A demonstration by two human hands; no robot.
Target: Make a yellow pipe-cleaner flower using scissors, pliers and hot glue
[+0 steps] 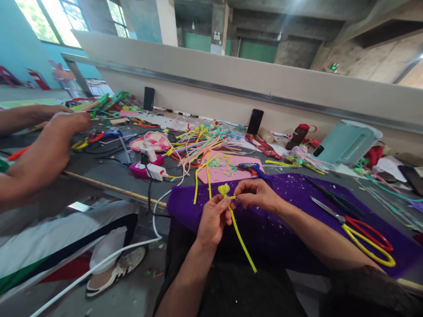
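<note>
My left hand [214, 220] pinches a yellow pipe-cleaner flower [224, 189] just below its rounded head. A long yellow stem [242, 241] hangs down from it to the lower right. Fingertips of my right hand [254, 194] are closed on a short yellow strand that sticks out beside the flower head. Both hands are over the near edge of a purple cloth [284, 189]. Behind them, two yellow pipe cleaners [209, 178] lie bent over a pink board [218, 171] with small scraps on it. A blue glue gun [253, 168] rests at the board's right side.
Scissors [352, 229] with red and yellow handles lie on the cloth at right. Colourful pipe cleaners [211, 143], a power strip [148, 169], phone [255, 121], brown bottle [297, 135] and teal container [348, 143] are behind. Another person's hand [56, 141] is at left.
</note>
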